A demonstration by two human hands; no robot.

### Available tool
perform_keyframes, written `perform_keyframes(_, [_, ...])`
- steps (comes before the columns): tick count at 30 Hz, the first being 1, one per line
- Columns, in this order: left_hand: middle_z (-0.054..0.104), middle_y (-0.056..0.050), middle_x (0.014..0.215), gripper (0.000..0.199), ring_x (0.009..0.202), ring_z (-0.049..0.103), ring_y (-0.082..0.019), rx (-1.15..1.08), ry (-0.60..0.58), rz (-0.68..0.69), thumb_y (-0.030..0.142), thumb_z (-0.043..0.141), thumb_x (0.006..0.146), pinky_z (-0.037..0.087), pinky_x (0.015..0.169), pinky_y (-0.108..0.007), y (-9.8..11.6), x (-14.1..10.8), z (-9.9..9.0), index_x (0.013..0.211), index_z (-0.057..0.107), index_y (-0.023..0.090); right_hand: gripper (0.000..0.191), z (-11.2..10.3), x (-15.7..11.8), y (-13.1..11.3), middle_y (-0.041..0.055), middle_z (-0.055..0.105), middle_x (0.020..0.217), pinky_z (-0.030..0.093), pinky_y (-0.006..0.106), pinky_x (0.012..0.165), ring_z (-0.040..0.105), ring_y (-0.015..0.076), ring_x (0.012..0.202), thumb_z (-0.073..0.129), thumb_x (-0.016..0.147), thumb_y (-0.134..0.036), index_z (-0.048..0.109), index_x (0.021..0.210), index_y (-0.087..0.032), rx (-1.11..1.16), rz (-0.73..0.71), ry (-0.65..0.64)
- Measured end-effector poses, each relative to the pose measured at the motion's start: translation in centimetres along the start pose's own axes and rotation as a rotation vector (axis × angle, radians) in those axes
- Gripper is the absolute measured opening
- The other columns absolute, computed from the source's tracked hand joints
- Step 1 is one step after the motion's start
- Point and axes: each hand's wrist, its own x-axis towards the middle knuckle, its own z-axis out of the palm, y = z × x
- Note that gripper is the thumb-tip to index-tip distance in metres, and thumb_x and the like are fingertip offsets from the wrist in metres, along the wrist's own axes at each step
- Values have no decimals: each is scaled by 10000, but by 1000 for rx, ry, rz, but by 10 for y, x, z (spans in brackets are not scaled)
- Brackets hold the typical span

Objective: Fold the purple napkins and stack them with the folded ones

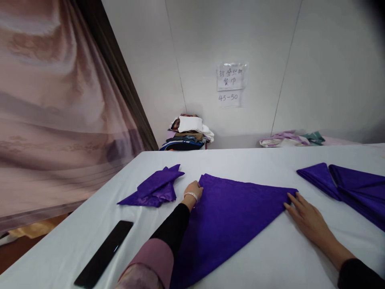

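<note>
A purple cloth napkin (pixel 231 216) lies folded into a large triangle on the table in front of me. At its upper left, my left hand (pixel 193 192) is closed on the edge, with a bracelet at the wrist. My right hand (pixel 306 214) rests by the right-hand corner, fingers stretched out and apart, the fingertips touching the cloth there. The near tip of the triangle is partly hidden by my left sleeve.
The table (pixel 240 160) has a white cover. A folded purple cloth (pixel 158 186) and a black phone-like slab (pixel 105 253) lie left; more folded purple cloth (pixel 357 184) lies right. Behind stand a clothes pile (pixel 189 132) and loose fabrics (pixel 288 139). A pink curtain (pixel 60 120) hangs left.
</note>
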Motion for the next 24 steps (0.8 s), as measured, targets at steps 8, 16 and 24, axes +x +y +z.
perform_keyframes(8, [635,-90,992,242,933,576,-165,-54,79,6,127,536,737,405,750,-225,-11,0,2,974,584,139,441,-2,25,0,119,461,1307,388,575,834,305,392,1242,291,795,-252,627,1081,-259,-139,45,14])
perform_keyframes(16, [612,-97,1000,321,865,578,-146,-81,133,22,78,489,758,422,763,-222,-17,-6,5,1070,556,117,433,6,30,7,101,462,1323,358,587,880,288,355,1275,268,822,-283,621,1071,-263,-71,88,16])
perform_keyframes(24, [579,-102,1032,338,887,578,-149,-13,176,47,36,449,761,422,797,-229,-15,-8,9,1069,557,123,538,4,50,5,137,494,1295,376,434,972,417,275,1222,340,857,-484,455,1262,-148,148,304,143])
